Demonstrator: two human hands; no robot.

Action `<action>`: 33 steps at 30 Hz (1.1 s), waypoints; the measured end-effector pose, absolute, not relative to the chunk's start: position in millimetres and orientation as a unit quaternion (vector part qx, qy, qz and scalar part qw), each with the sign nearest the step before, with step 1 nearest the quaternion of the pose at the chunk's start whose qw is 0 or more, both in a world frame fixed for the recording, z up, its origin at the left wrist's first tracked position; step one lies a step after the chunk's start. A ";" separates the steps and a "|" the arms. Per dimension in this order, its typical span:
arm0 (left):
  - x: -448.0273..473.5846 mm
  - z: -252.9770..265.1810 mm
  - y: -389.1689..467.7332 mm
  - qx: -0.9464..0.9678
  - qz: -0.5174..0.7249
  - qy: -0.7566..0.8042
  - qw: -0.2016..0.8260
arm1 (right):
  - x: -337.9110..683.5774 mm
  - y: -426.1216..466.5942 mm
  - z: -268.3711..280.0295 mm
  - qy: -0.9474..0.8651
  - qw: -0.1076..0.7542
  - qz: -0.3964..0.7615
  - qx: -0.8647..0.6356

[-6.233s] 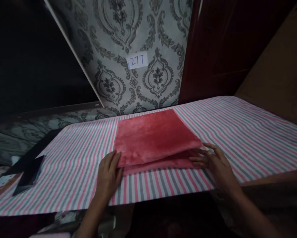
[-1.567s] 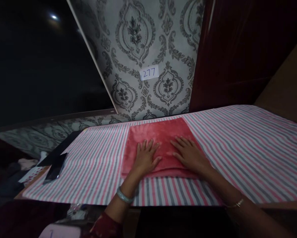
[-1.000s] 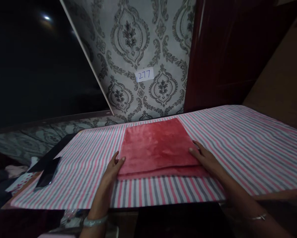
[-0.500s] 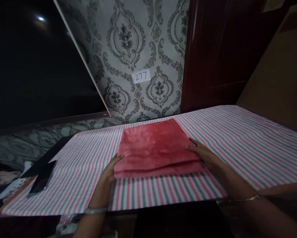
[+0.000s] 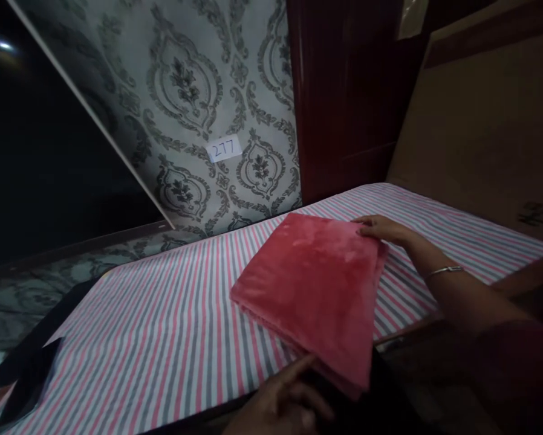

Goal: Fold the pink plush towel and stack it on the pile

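Note:
A folded red plush cloth [image 5: 312, 284] lies on a striped cover, turned at an angle. Its near corner juts past the table's front edge, and stacked layers show along its edges. My right hand [image 5: 380, 229] grips the cloth's far right corner, thumb on top and fingers at the edge. Low in the view, my left hand [image 5: 283, 402] is at the cloth's near side. Its index finger stretches out and touches the lower edge, while the other fingers are loosely bent and apart. A bracelet [image 5: 446, 270] circles my right wrist.
The table's pink, grey and white striped cover [image 5: 172, 314] runs along the patterned wall [image 5: 185, 121]. A dark phone [image 5: 31, 380] rests at the left. A large dark screen [image 5: 49, 169] stands at the back left, and a cardboard box [image 5: 489, 121] at the right.
The cloth has been turned and shifted toward the front edge. My right hand has moved to its far corner. My left hand has left the left side for the near edge. The view has swung right.

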State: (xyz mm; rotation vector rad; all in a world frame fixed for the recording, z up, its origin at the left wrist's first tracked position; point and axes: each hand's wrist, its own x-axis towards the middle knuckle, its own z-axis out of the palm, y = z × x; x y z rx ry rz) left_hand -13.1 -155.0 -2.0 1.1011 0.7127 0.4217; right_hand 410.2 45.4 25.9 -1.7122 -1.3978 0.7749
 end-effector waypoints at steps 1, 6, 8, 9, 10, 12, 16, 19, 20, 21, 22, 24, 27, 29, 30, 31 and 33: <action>-16.9 0.5 -149.8 0.528 0.185 0.331 0.760 | 411.9 38.1 13.4 -0.516 0.414 0.287 -0.693; -37.6 51.4 -67.6 0.596 0.341 0.434 0.584 | 393.7 -10.8 -31.8 -0.307 0.610 0.194 -0.704; -42.9 67.0 -22.6 0.603 0.424 0.467 0.489 | 378.4 -32.8 -41.9 -0.243 0.670 0.253 -0.655; -44.5 70.9 -0.4 0.607 0.449 0.483 0.443 | 369.9 -43.1 -45.4 -0.214 0.697 0.294 -0.618; -45.1 72.3 20.7 0.612 0.453 0.497 0.416 | 361.0 -52.7 -47.9 -0.188 0.719 0.334 -0.579; -43.5 69.0 57.5 0.621 0.428 0.519 0.402 | 343.9 -68.5 -49.2 -0.154 0.743 0.406 -0.510; -30.3 50.6 103.3 0.610 0.287 0.505 0.539 | 320.1 -84.5 -41.0 -0.123 0.734 0.474 -0.471; -14.9 40.0 116.6 0.579 0.219 0.462 0.636 | 311.7 -84.9 -33.2 -0.130 0.712 0.484 -0.492; -9.4 38.3 118.5 0.572 0.215 0.449 0.652 | 309.4 -83.6 -31.4 -0.144 0.704 0.486 -0.497; -4.1 37.4 119.6 0.568 0.218 0.438 0.662 | 306.8 -81.7 -30.0 -0.159 0.700 0.488 -0.497; 0.8 37.2 120.0 0.567 0.229 0.429 0.665 | 303.8 -79.4 -29.1 -0.171 0.700 0.488 -0.493; 7.9 37.6 119.9 0.567 0.262 0.419 0.659 | 296.6 -73.8 -28.5 -0.181 0.711 0.479 -0.482; 10.1 37.5 120.7 0.570 0.288 0.420 0.645 | 285.4 -64.5 -29.5 -0.198 0.726 0.437 -0.492; 8.6 37.6 123.7 0.585 0.266 0.421 0.640 | 279.4 -59.3 -30.2 -0.230 0.737 0.394 -0.499; 9.2 38.5 126.4 0.600 0.251 0.418 0.634 | 277.0 -57.6 -30.4 -0.247 0.745 0.373 -0.494; 12.2 40.3 129.7 0.614 0.237 0.435 0.614 | 275.0 -56.5 -30.6 -0.266 0.753 0.356 -0.486; 29.6 47.1 138.0 0.657 0.206 0.450 0.569 | 272.1 -55.9 -31.4 -0.293 0.768 0.326 -0.466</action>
